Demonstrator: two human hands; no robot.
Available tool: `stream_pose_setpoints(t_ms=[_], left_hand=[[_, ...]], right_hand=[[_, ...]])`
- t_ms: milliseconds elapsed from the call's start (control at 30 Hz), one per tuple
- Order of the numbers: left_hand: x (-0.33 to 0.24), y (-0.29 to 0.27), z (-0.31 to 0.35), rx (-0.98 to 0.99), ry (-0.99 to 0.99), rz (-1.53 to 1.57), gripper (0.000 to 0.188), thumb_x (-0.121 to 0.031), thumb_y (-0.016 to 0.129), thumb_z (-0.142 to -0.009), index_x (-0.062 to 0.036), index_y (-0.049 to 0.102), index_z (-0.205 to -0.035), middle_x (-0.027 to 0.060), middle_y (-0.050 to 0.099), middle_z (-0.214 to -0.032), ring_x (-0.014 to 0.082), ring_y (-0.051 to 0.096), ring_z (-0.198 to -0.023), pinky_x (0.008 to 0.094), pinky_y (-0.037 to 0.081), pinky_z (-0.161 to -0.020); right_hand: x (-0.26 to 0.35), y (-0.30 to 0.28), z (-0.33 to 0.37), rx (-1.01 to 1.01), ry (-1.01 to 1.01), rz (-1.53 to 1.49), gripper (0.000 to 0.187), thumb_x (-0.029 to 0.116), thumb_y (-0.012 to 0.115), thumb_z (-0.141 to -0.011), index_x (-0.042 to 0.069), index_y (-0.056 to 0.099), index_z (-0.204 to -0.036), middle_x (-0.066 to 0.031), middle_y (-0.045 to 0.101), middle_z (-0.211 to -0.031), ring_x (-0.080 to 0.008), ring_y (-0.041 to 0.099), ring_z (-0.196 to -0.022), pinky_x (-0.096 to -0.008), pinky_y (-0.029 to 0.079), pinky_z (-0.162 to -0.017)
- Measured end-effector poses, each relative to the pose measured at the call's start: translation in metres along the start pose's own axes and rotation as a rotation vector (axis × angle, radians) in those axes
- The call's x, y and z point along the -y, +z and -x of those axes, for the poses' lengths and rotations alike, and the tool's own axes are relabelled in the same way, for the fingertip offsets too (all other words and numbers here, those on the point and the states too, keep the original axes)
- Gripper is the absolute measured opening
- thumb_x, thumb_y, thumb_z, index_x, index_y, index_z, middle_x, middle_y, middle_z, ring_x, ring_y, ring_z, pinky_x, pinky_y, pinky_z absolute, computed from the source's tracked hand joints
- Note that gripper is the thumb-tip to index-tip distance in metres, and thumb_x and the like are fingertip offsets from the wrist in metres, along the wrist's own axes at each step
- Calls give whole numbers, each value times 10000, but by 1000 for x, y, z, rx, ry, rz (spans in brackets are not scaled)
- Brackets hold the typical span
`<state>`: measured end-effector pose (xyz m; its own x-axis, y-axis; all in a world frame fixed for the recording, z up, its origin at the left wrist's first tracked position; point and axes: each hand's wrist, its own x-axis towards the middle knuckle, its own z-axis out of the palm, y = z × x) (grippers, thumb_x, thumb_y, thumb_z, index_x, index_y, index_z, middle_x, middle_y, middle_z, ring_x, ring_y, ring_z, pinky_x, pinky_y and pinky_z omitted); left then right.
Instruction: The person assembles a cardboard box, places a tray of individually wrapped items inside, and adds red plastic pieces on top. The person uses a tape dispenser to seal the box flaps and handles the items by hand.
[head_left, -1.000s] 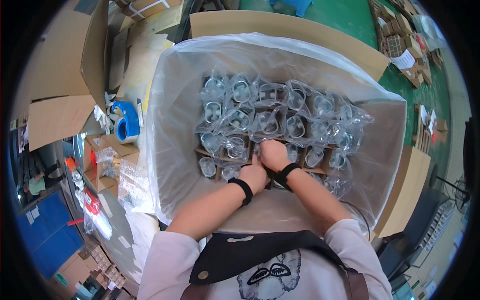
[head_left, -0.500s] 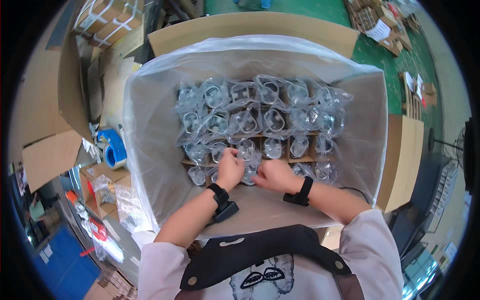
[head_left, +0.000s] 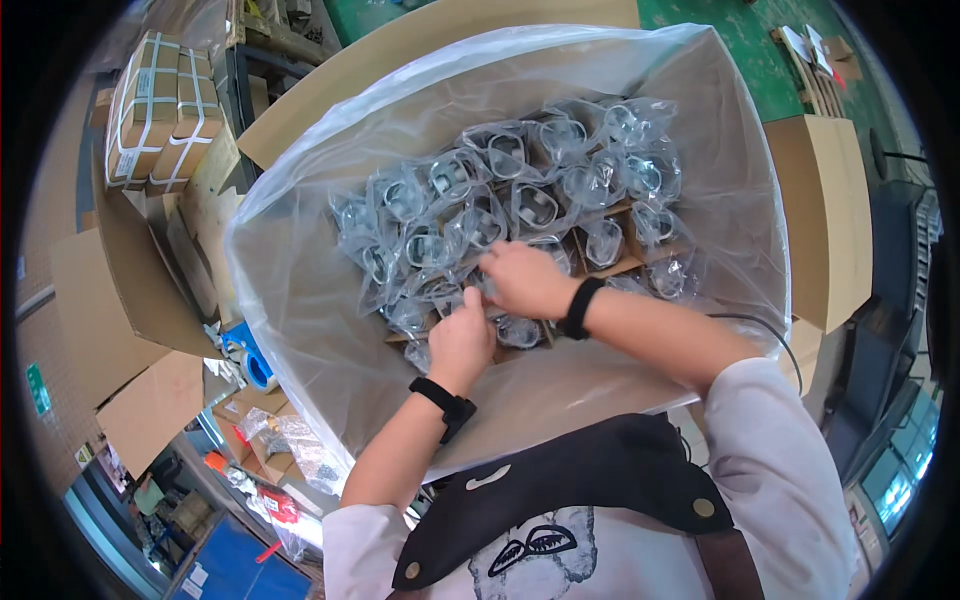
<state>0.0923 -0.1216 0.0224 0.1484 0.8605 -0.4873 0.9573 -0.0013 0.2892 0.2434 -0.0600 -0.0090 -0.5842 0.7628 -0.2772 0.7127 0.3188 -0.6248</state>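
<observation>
Several metal parts that look like pistons, each in a clear plastic bag (head_left: 536, 205), stand in a cardboard divider (head_left: 622, 264) inside a large carton lined with a translucent plastic liner (head_left: 300, 240). My left hand (head_left: 463, 342) is closed over the near rows, its thumb and fingertips pinched at the bag plastic around one cell. Just beyond it and to its right, my right hand (head_left: 530, 280) has its fingers curled down into the same spot, touching bag plastic. The part beneath both hands is mostly hidden. A bagged piston (head_left: 518, 331) sits just below my right hand.
A carton flap (head_left: 820, 220) stands out on the right, with a black cable (head_left: 765, 325) near the rim. At left are strapped boxes (head_left: 150, 110), a blue tape roll (head_left: 252, 360) and a small open box with bubble wrap (head_left: 295, 440).
The view has turned, so the carton appears tilted. My right hand has moved farther in and left, now beyond my left hand, which has come off the part it was at.
</observation>
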Motion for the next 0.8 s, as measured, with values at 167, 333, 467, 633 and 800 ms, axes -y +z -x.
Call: stream_pose_setpoints(t_ms=[167,333,467,633,800], left_hand=[[-6,7,14,60,400,-153,402,-301,663,-806,-49,527,-1088,129,593,-1024,270,658,-704,376,511,-535],[4,20,22,256,309,-312,403,-235,614,-821,-26,516,-1151,137,566,-1036,275,661,-746,364,531,-587],[1,9,20,173,473,-324,239,-123,555,-832,-53,566,-1061,146,562,-1069,284,663,-789,386,540,-604],[-5,16,14,220,228,-342,157,-138,565,-833,-56,602,-962,130,597,-993,292,658,-773,402,544,-616],[-9,-12,37,245,332,-151,134,-167,570,-851,-49,626,-882,116,615,-880,313,655,-780,399,532,-629]], right_hand=[[-3,19,-11,285,-62,370,125,176,642,-757,109,707,-841,-118,700,-924,-263,662,-908,-358,529,-720],[7,-21,-12,-26,-159,199,95,133,607,-770,80,682,-793,-149,693,-786,-290,697,-739,-379,549,-603],[13,-33,-9,-98,-135,190,106,101,607,-753,55,570,-842,-129,661,-752,-297,678,-705,-393,529,-575],[8,-42,-7,-183,-126,140,124,72,598,-758,61,551,-872,-137,659,-796,-324,663,-711,-403,522,-592],[-11,-101,21,123,-56,54,75,70,592,-748,30,635,-793,-174,654,-750,-365,649,-754,-442,516,-655]])
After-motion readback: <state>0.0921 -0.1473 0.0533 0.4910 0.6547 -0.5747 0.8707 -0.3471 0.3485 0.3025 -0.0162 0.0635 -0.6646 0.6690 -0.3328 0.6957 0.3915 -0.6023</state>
